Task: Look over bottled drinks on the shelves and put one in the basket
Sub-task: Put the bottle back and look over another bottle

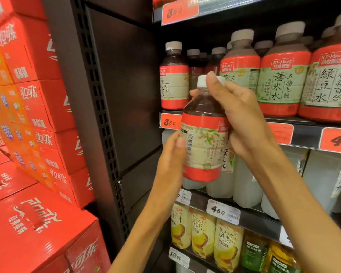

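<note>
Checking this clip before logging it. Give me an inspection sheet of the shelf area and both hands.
Surface: dark shelves with orange price tags.
Job's things: bottle with dark drink, white cap and red-and-cream label, held upright in front of the shelves; basket not in view.
Clutter: matching bottles in the row behind; pale bottles one shelf down; yellow juice bottles lower still.
Hands: left hand grips the bottle's lower side; right hand grips its neck and shoulder, a finger by the cap.
Cables: nothing seen.
Surroundings: stacked red cola cartons at left; black perforated upright beside them.
</note>
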`<action>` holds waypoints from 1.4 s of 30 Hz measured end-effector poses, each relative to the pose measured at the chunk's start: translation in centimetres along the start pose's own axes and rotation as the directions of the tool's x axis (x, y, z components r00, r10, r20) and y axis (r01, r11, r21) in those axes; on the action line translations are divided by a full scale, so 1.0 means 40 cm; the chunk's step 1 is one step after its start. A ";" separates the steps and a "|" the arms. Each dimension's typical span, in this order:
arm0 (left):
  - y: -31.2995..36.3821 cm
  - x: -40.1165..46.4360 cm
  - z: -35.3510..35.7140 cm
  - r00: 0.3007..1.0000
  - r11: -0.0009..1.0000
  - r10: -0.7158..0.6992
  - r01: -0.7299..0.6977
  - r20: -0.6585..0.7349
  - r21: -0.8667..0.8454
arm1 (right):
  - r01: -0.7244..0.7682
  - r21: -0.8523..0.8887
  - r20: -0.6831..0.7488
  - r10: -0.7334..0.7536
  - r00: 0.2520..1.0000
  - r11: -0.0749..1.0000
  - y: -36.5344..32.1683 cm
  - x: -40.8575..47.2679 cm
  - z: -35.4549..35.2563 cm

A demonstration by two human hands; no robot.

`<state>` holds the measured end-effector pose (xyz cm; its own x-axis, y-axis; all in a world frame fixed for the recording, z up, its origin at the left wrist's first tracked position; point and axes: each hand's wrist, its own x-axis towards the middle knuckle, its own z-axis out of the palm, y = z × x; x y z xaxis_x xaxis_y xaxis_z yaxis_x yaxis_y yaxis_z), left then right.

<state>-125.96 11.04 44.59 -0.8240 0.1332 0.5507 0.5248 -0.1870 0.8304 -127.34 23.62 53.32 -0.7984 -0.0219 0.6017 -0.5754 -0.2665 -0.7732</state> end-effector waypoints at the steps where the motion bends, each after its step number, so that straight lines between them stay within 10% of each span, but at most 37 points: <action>1: -0.002 0.004 0.009 1.000 0.999 0.024 -0.024 -0.008 0.028 | -0.008 -0.011 -0.014 0.008 1.000 1.000 -0.001 0.002 0.004; 9: -0.012 0.035 -0.004 0.995 0.981 -0.044 0.061 0.093 -0.183 | -0.030 -0.042 0.155 0.036 0.987 0.999 -0.003 0.024 -0.014; 24: 0.018 0.139 0.015 0.987 0.955 0.159 -0.153 -0.005 0.254 | 0.276 -0.119 -0.037 -0.282 0.959 0.954 -0.027 0.124 0.028; 42: -0.004 0.258 0.032 0.969 0.942 0.228 -0.194 -0.098 0.274 | 0.311 -0.461 -0.075 -0.385 0.920 0.831 -0.037 0.217 0.022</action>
<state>-134.26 13.69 50.25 -0.6992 -0.0092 0.7148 0.7129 0.0646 0.6982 -133.28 22.97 59.86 -0.5260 0.1549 0.8362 -0.8080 0.2157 -0.5482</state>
